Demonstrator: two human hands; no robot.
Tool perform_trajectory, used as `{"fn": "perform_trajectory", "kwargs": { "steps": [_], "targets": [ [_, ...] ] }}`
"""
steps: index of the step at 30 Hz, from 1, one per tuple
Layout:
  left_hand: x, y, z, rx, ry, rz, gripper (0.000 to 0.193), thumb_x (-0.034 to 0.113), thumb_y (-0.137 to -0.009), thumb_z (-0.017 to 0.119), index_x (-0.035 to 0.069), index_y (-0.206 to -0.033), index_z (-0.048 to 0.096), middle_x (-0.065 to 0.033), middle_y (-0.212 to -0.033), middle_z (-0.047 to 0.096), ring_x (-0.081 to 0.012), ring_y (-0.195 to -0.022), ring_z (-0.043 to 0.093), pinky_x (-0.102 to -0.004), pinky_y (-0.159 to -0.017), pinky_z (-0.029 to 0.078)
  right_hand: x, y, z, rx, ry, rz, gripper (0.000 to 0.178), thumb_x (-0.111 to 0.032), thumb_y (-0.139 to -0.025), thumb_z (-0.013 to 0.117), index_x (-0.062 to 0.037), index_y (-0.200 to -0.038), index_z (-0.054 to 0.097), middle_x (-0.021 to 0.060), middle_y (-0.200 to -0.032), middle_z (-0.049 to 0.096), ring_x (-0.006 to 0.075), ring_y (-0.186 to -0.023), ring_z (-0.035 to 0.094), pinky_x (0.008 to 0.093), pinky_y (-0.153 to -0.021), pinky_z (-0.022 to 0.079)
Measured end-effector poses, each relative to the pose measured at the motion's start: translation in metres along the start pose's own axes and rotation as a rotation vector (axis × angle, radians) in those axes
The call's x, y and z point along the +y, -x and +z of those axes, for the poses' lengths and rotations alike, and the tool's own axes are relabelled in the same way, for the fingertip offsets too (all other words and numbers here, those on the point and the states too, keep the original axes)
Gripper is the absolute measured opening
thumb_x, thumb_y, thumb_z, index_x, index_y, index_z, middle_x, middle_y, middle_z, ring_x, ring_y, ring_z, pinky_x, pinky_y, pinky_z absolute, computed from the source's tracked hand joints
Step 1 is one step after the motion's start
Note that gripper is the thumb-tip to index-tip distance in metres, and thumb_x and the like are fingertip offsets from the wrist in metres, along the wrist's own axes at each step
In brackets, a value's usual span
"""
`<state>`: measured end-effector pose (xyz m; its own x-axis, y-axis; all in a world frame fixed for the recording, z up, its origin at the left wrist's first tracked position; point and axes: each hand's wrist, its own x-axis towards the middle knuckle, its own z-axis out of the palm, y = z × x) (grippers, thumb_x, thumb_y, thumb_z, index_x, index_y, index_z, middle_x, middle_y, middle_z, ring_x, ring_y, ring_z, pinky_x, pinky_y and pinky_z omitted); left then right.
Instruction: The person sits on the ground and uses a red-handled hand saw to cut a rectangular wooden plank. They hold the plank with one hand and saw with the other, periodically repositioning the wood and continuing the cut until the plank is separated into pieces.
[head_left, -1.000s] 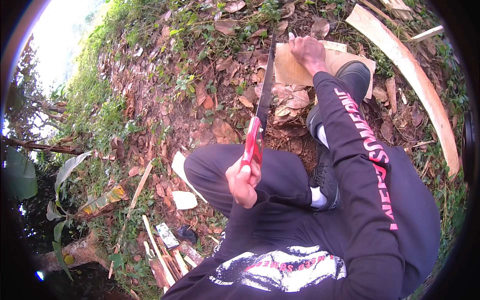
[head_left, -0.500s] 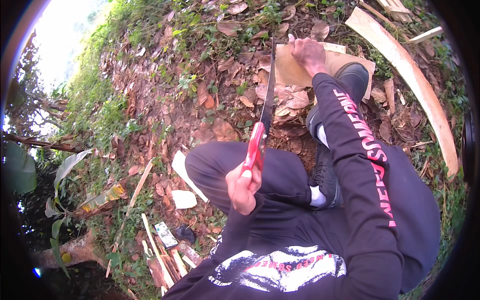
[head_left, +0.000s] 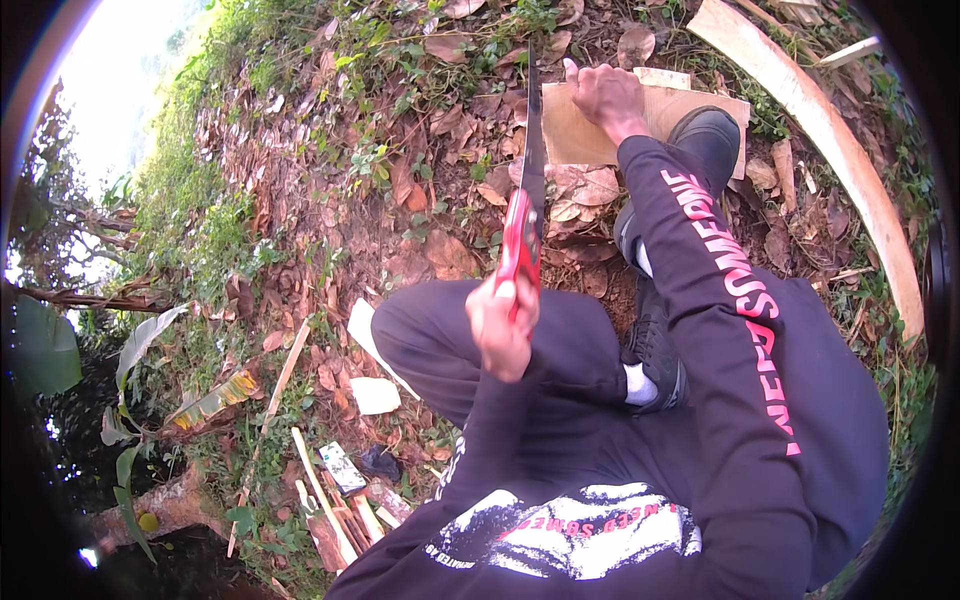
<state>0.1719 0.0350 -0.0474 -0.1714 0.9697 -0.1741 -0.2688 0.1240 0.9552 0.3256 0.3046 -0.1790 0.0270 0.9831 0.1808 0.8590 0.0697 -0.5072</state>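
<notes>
1. So from where I'm standing, the left hand (head_left: 503,320) is clenched round the red handle (head_left: 518,245) of a saw (head_left: 533,165), out over the bent knee (head_left: 440,325).
2. The dark blade (head_left: 533,120) points away from the person, right alongside the board's left edge. Touching or just shy of it? Can't tell from here.
3. The tan board (head_left: 580,145) lies on the leafy ground, out past the feet.
4. Right hand (head_left: 608,98) is laid over the board's far part, thumb sticking out to the left. Can't tell if the fingers hook round the edge.
5. There are 2 dark shoes: 1 (head_left: 705,140) is planted on the board's right part, the other (head_left: 655,345) sits nearer the body.
6. Off to the right there's a long, curved plank (head_left: 830,140).
7. Lower left, a bunch of sticks (head_left: 345,525) lies near a flat pale rectangular thing (head_left: 342,468), with a pale wood chunk (head_left: 375,395) closer to the knee.
</notes>
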Motion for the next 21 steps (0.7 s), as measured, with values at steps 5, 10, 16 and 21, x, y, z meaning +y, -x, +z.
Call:
{"fn": "perform_trajectory", "kwargs": {
  "steps": [5, 10, 16, 21],
  "targets": [
    [0.018, -0.049, 0.014, 0.031, 0.061, -0.036, 0.026, 0.017, -0.091, 0.042, 0.002, -0.071, 0.049, 0.0019, -0.053, 0.037, -0.0054, -0.043, 0.030, -0.0219, -0.041, 0.023, -0.012, 0.001, -0.010, -0.004, 0.010, -0.039, 0.063, -0.046, -0.100, 0.032, -0.0098, -0.070, 0.073, 0.0149, -0.067, 0.068, 0.0311, -0.063, 0.069, 0.0427, -0.063, 0.055],
    [0.017, 0.000, 0.013, 0.009, -0.052, -0.060, 0.026, 0.017, -0.090, 0.042, 0.000, -0.071, 0.050, 0.0003, -0.053, 0.039, -0.0055, -0.042, 0.031, -0.0219, -0.040, 0.023, 0.009, 0.001, 0.000, 0.092, -0.013, -0.074, 0.064, -0.047, -0.101, 0.032, -0.0079, -0.071, 0.073, 0.0170, -0.066, 0.067, 0.0326, -0.058, 0.067, 0.0422, -0.059, 0.055],
    [0.003, -0.019, 0.012, -0.022, -0.118, -0.025, 0.028, 0.017, -0.090, 0.043, 0.001, -0.069, 0.050, 0.0008, -0.052, 0.040, -0.0057, -0.042, 0.031, -0.0224, -0.040, 0.023, 0.004, 0.007, 0.004, 0.133, 0.029, -0.073, 0.063, -0.047, -0.100, 0.035, -0.0084, -0.069, 0.073, 0.0158, -0.063, 0.066, 0.0319, -0.059, 0.067, 0.0420, -0.059, 0.055],
    [0.008, -0.049, 0.015, 0.002, -0.030, -0.044, 0.027, 0.017, -0.090, 0.043, 0.002, -0.069, 0.050, 0.0012, -0.052, 0.040, -0.0057, -0.041, 0.032, -0.0228, -0.039, 0.024, -0.004, 0.010, -0.011, 0.044, 0.012, -0.050, 0.064, -0.049, -0.101, 0.033, -0.0096, -0.071, 0.074, 0.0153, -0.067, 0.068, 0.0316, -0.065, 0.069, 0.0414, -0.064, 0.055]
  ]
}}
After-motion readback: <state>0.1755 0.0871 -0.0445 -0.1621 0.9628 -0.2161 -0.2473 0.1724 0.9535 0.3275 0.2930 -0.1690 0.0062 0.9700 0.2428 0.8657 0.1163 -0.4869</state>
